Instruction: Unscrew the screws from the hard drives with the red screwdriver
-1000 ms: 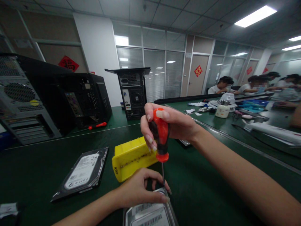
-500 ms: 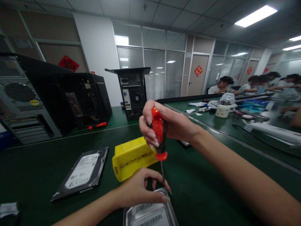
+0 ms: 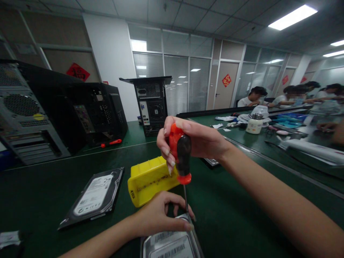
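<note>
My right hand (image 3: 193, 138) grips the red and black handle of a screwdriver (image 3: 184, 157). Its shaft points down, with the tip at the far edge of a silver hard drive (image 3: 172, 243) at the bottom of the view. My left hand (image 3: 163, 215) is closed around that far end, thumb on top and fingers along the far side, close beside the tip. Any screw under the tip is too small to make out. Just beyond the left hand lies a yellow bin (image 3: 150, 179) with small dark bits in it, partly covered by my right hand.
A second hard drive (image 3: 94, 195) lies to the left. Another drive (image 3: 211, 162) is partly hidden behind my right wrist. Computer cases (image 3: 153, 104) stand at the back, with a red-handled screwdriver (image 3: 111, 143) near them. A white jar (image 3: 254, 124) stands on the right; people sit beyond.
My right hand has turned the screwdriver handle, so more of its black side shows, and its fingers have loosened slightly. The left hand and the hard drive stay in place.
</note>
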Demonstrator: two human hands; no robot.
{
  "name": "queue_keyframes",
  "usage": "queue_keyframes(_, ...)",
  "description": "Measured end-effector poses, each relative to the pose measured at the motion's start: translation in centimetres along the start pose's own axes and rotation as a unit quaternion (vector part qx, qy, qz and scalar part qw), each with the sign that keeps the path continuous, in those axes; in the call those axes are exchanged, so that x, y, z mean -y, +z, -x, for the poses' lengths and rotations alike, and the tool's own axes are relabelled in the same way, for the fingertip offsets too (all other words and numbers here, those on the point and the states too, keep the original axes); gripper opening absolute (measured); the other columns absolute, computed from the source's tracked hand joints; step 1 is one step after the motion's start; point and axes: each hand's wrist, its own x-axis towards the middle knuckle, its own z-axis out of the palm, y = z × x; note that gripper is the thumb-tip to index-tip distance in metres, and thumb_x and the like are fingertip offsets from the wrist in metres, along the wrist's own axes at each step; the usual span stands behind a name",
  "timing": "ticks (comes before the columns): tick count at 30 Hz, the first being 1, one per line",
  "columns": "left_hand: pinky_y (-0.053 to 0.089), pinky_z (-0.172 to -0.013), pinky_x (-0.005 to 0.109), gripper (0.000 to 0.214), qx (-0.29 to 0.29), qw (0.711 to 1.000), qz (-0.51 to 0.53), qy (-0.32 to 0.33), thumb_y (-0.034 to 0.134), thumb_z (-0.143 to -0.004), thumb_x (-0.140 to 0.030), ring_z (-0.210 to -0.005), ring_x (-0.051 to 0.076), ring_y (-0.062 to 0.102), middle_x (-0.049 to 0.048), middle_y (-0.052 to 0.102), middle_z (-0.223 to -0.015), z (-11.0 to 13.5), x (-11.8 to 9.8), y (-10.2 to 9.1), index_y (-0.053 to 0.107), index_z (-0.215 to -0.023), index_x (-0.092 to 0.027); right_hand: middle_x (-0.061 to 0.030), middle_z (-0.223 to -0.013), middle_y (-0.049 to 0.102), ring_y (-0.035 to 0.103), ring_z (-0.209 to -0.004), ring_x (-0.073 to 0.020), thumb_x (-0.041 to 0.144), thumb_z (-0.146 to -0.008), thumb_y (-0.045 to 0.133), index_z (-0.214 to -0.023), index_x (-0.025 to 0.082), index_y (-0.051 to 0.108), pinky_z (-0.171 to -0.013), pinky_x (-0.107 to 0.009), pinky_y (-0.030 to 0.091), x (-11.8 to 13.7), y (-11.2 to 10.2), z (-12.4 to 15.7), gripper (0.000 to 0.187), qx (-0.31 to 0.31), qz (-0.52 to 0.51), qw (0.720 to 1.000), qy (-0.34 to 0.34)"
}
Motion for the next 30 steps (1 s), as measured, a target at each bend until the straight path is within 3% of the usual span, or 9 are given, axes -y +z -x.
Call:
queue_keyframes(15, 0.023, -0.050, 0.021, 0.035, -0.003, 1.000, 0.009, -0.004, 0.073, -0.069, -0.049, -0.058, 0.009, 0.036, -0.0029, 0.051, -0.068, 0.04, 0.31, 0.05, 0.072, -0.094, -0.023, -0.0010, -0.076, 0.062, 0.062, -0.065, -0.0101, 0.030, -0.090, 0.052, -0.092, 0.018, 0.042, -0.063, -0.024, 0.050, -0.31, -0.10, 0.11, 0.016, 0.016, 0.011, 1.000, -0.017)
queue_keyframes(22, 0.023, -0.050, 0.021, 0.034, 0.000, 1.000, 0.003, 0.001, 0.074, -0.069, -0.047, -0.059, 0.009, 0.037, -0.0038, 0.050, -0.067, 0.06, 0.11, 0.02, 0.072, -0.093, -0.023, 0.0034, -0.069, 0.054, 0.055, -0.058, -0.0079, 0.028, -0.092, 0.047, -0.094, 0.019, 0.042, -0.057, -0.023, 0.048, -0.58, -0.01, -0.07, 0.011, 0.001, 0.021, 0.999, -0.027)
queue_keyframes(26, 0.024, -0.051, 0.021, 0.033, 0.000, 1.000, -0.002, 0.004, 0.073, -0.070, -0.046, -0.059, 0.008, 0.037, -0.0040, 0.049, -0.066, 0.07, -0.08, -0.03, 0.072, -0.093, -0.023, 0.0020, -0.070, 0.052, 0.053, -0.059, -0.0080, 0.032, -0.094, 0.043, -0.093, 0.016, 0.047, -0.057, -0.022, 0.046, -0.61, -0.16, -0.19, 0.016, 0.006, 0.049, 0.998, -0.042)
queue_keyframes(30, 0.026, -0.053, 0.021, 0.034, 0.001, 1.000, 0.003, 0.004, 0.073, -0.070, -0.047, -0.062, 0.009, 0.038, -0.0027, 0.054, -0.071, 0.02, -0.07, -0.04, 0.072, -0.094, -0.023, -0.0001, -0.073, 0.050, 0.051, -0.062, -0.0099, 0.039, -0.095, 0.032, -0.089, 0.016, 0.047, -0.061, -0.025, 0.045, -0.40, 0.01, -0.30, 0.028, 0.035, 0.016, 0.999, -0.003)
